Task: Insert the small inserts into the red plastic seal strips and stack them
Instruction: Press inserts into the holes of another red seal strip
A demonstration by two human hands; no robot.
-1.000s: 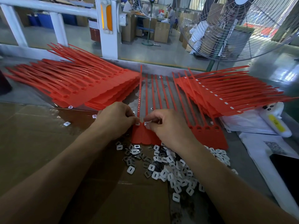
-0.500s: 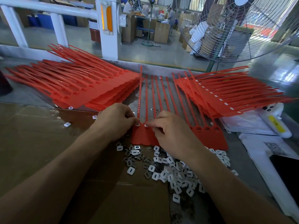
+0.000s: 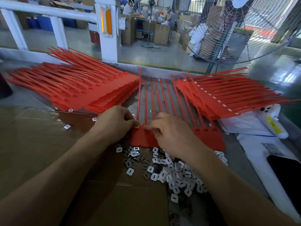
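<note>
Plenty done and plenty left: a stack of fitted strips [image 3: 228, 95] fans out at two o'clock with white inserts showing, a bigger pile of red strips [image 3: 78, 92] waits at ten o'clock, and loose inserts [image 3: 171, 168] litter the bench [image 3: 32, 98] at six. The joined seal strips [image 3: 210, 137] lie dead centre. The left hand [image 3: 114, 124] pinches near an insert [image 3: 137, 126] at the first socket, fingers curled tight. The right hand [image 3: 172, 134] pinches at the next socket; what it has I cannot tell.

A single head-worn wide-angle view was aimed forward and down, close over a worktable [image 3: 162, 101], with a factory floor [image 3: 146, 53] seen far behind.
</note>
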